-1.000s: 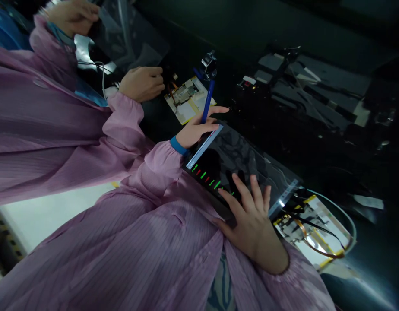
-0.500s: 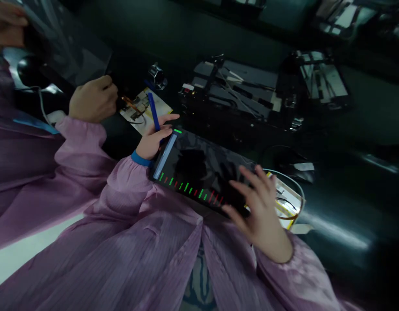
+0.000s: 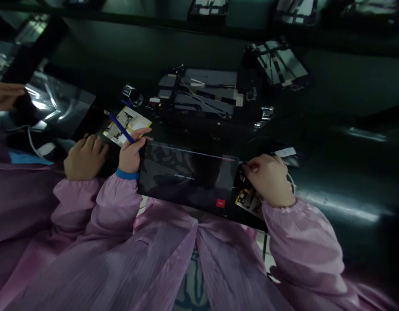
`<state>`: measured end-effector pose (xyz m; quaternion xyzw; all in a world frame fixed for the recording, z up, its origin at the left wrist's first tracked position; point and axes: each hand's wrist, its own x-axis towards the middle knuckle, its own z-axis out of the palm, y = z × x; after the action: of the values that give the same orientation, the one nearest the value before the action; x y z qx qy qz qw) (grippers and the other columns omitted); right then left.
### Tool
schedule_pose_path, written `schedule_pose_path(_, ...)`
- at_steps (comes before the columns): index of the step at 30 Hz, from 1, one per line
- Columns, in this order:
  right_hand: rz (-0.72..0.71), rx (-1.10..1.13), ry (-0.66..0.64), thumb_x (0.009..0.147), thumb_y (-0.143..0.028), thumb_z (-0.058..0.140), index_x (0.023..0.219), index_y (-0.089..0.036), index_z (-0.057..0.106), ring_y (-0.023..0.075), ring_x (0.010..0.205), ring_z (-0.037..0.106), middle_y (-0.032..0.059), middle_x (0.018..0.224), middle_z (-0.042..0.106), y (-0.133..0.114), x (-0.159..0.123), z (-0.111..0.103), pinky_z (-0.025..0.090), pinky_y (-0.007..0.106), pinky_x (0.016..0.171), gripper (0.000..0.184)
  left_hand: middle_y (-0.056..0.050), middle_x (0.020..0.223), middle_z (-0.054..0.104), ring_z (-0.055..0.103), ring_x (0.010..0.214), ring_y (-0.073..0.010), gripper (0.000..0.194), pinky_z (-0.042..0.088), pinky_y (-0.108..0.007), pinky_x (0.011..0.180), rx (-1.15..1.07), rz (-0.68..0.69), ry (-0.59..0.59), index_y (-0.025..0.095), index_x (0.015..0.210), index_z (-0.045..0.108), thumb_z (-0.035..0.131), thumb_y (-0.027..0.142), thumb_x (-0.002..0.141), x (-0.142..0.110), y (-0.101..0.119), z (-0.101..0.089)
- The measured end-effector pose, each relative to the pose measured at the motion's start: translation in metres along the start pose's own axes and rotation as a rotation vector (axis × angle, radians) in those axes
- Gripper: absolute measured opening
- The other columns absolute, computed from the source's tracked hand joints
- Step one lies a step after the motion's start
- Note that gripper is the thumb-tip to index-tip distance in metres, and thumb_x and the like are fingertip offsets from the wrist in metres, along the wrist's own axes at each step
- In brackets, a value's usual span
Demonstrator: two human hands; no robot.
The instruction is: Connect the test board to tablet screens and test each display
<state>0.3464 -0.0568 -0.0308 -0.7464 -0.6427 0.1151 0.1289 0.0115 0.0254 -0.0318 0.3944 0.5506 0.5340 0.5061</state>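
Note:
A dark tablet (image 3: 186,177) lies flat in front of me, its screen almost black with one small red square near the lower right. My left hand (image 3: 131,152) rests at the tablet's left edge, closed round a blue pen (image 3: 121,128) that points up and left. My right hand (image 3: 268,179) sits at the tablet's right edge. Its fingers are pinched together over a small circuit board (image 3: 248,199) with cables; what they pinch is too small to name.
A co-worker in a pink sleeve sits at my left, one hand (image 3: 84,157) curled beside mine, the other (image 3: 5,96) on a clear plastic film (image 3: 57,101). A yellow-edged board (image 3: 126,123), a metal cylinder (image 3: 131,93) and dark fixtures (image 3: 199,93) (image 3: 280,62) stand behind.
My right hand left the tablet screen and moved to its right edge, fingers now pinched. The green and red bars on the screen have vanished. The view swung right.

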Motion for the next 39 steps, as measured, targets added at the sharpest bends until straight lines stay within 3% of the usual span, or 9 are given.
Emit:
schedule_pose_path(3, 0.087, 0.319, -0.082, 0.075, -0.039, 0.059, 0.067, -0.019, 0.061, 0.0202, 0.065, 0.056, 0.0060, 0.068, 0.062, 0.006, -0.006, -0.018, 0.043, 0.035, 0.061, 0.021, 0.000, 0.056, 0.063, 0.049, 0.049, -0.0147, 0.024, 0.038, -0.027, 0.045, 0.010, 0.033, 0.014, 0.024, 0.078, 0.071, 0.069, 0.029, 0.054, 0.000, 0.000, 0.004)
schedule_pose_path(6, 0.169, 0.746, -0.272, 0.077, -0.050, 0.058, 0.076, -0.019, 0.059, 0.0144, 0.056, 0.053, 0.0024, 0.066, 0.060, 0.006, -0.026, -0.037, 0.041, 0.028, 0.052, 0.031, 0.002, 0.053, 0.062, 0.047, 0.044, -0.0149, 0.025, 0.038, -0.028, 0.042, 0.001, 0.051, 0.039, 0.025, 0.073, 0.071, 0.071, 0.030, 0.049, 0.000, -0.001, 0.007)
schedule_pose_path(9, 0.207, 1.008, -0.423, 0.077, -0.055, 0.058, 0.078, -0.020, 0.054, 0.0110, 0.047, 0.049, -0.0024, 0.057, 0.053, 0.000, -0.046, -0.038, 0.038, 0.024, 0.046, 0.036, 0.004, 0.056, 0.065, 0.049, 0.045, -0.0138, 0.026, 0.040, -0.027, 0.044, 0.023, 0.062, 0.045, 0.027, 0.077, 0.071, 0.071, 0.026, 0.051, -0.001, -0.001, 0.009)
schedule_pose_path(15, 0.263, 0.974, -0.350, 0.080, -0.054, 0.053, 0.077, -0.022, 0.048, 0.0129, 0.043, 0.051, -0.0025, 0.052, 0.054, -0.009, -0.054, -0.010, 0.039, 0.025, 0.043, 0.032, 0.008, 0.060, 0.066, 0.053, 0.049, -0.0104, 0.023, 0.042, -0.023, 0.049, 0.096, 0.109, 0.042, 0.028, 0.078, 0.071, 0.070, 0.025, 0.055, -0.002, -0.002, 0.009)
schedule_pose_path(18, 0.269, 1.014, -0.377, 0.081, -0.052, 0.050, 0.077, -0.023, 0.044, 0.0120, 0.040, 0.051, -0.0033, 0.051, 0.054, -0.012, -0.050, -0.002, 0.039, 0.024, 0.041, 0.031, 0.007, 0.060, 0.066, 0.054, 0.052, -0.0111, 0.022, 0.041, -0.023, 0.050, 0.112, 0.124, 0.050, 0.027, 0.078, 0.071, 0.069, 0.024, 0.056, -0.001, -0.003, 0.009)
schedule_pose_path(24, 0.298, 1.079, -0.397, 0.082, -0.052, 0.048, 0.079, -0.023, 0.040, 0.0099, 0.037, 0.049, -0.0053, 0.049, 0.053, -0.015, -0.051, 0.003, 0.036, 0.021, 0.038, 0.031, 0.006, 0.063, 0.064, 0.057, 0.063, -0.0131, 0.019, 0.044, -0.024, 0.058, 0.139, 0.164, 0.033, 0.026, 0.078, 0.068, 0.069, 0.026, 0.060, -0.001, -0.005, 0.007)
schedule_pose_path(29, 0.311, 1.089, -0.382, 0.082, -0.054, 0.049, 0.079, -0.023, 0.040, 0.0095, 0.037, 0.049, -0.0053, 0.049, 0.054, -0.016, -0.055, 0.007, 0.036, 0.021, 0.037, 0.032, 0.005, 0.062, 0.064, 0.054, 0.059, -0.0106, 0.025, 0.043, -0.023, 0.058, 0.093, 0.187, 0.091, 0.022, 0.081, 0.069, 0.068, 0.021, 0.056, -0.001, -0.007, 0.008)
schedule_pose_path(35, 0.346, 1.091, -0.331, 0.084, -0.051, 0.049, 0.079, -0.023, 0.038, 0.0102, 0.037, 0.051, -0.0050, 0.049, 0.054, -0.020, -0.059, 0.010, 0.037, 0.020, 0.036, 0.031, 0.006, 0.060, 0.063, 0.053, 0.055, -0.0106, 0.029, 0.043, -0.023, 0.057, 0.091, 0.168, 0.035, 0.025, 0.087, 0.069, 0.071, 0.026, 0.058, 0.002, -0.008, 0.005)
schedule_pose_path(39, 0.352, 1.105, -0.333, 0.083, -0.051, 0.049, 0.078, -0.023, 0.038, 0.0098, 0.036, 0.050, -0.0055, 0.048, 0.054, -0.022, -0.059, 0.012, 0.036, 0.019, 0.035, 0.030, 0.005, 0.060, 0.061, 0.052, 0.056, -0.0117, 0.031, 0.041, -0.025, 0.057, 0.109, 0.175, 0.060, 0.023, 0.088, 0.066, 0.071, 0.028, 0.058, 0.004, -0.009, 0.002)
